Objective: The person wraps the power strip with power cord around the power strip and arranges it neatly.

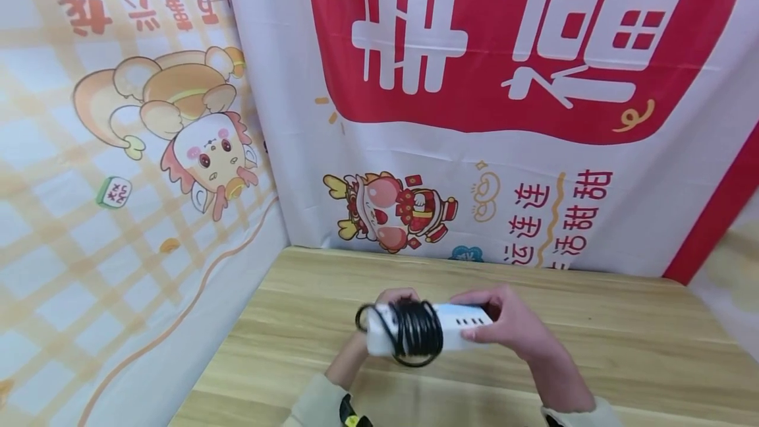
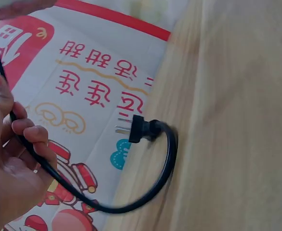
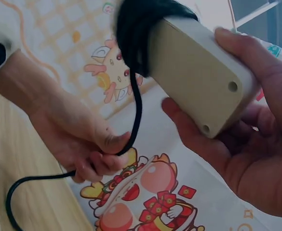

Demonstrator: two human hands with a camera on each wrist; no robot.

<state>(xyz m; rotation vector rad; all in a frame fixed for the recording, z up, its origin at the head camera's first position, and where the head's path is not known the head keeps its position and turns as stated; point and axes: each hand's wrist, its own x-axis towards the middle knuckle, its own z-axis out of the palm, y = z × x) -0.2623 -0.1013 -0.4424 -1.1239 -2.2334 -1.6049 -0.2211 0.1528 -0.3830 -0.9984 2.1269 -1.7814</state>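
Note:
A white power strip (image 1: 453, 341) is held up over the wooden table, with black cord (image 1: 418, 328) wound several times round one end. My right hand (image 1: 518, 321) grips the unwound end, thumb on one side and fingers on the other. In the right wrist view the strip's plain back (image 3: 194, 72) shows, with two round holes near the end. A loose length of cord runs down from the coil to my left hand (image 3: 87, 144), whose curled fingers and thumb hold it. Beyond that hand the free end curves round to a black plug (image 2: 140, 129) with metal prongs.
The light wooden table (image 1: 593, 341) lies below both hands. A white cloth with a red panel (image 1: 486, 45) hangs along its back edge. On the left stands a checked cloth (image 1: 107, 269) with a cartoon figure.

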